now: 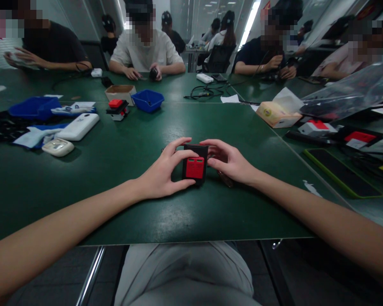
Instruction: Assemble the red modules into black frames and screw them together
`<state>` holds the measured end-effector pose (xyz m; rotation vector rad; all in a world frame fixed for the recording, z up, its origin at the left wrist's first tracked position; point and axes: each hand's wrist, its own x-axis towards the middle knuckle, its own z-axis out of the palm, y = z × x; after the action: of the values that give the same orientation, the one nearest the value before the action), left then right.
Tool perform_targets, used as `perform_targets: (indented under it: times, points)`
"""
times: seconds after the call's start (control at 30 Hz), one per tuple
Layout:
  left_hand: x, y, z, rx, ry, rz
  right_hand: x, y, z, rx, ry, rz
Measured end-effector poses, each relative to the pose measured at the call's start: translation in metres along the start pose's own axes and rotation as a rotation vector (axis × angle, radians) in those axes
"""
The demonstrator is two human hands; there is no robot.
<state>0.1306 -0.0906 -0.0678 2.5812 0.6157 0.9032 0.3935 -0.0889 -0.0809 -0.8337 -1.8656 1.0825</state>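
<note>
A small black device with a red panel (194,169) stands upright on the green table in front of me. Two small slots show near the top of its red face. My left hand (166,170) is closed round its left side, with fingers along the top and front and the thumb low on the front. At its right edge is my right hand (230,161), fingers curled by the top corner and thumb against the side. Some right fingertips are hidden behind the device.
Left on the green table (166,212) lie a blue tray (35,108), a white power bank (79,126), a pale rounded device (58,147) and a red-topped device (116,109). Farther back is a blue bin (147,101). Right are a tissue pack (277,114) and a green-edged black slab (341,172). Several people sit opposite.
</note>
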Motion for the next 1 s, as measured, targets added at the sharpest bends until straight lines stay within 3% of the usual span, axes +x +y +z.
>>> perform_targets:
  times: [0.7, 1.0]
  points:
    - [-0.0011, 0.0012, -0.0021, 0.151, 0.111, -0.001, 0.0044, 0.0036, -0.0018, 0.124, 0.119, 0.047]
    - [-0.0014, -0.0062, -0.0002, 0.175, 0.121, -0.057, 0.0027, -0.0006, 0.0007, -0.012, 0.073, 0.068]
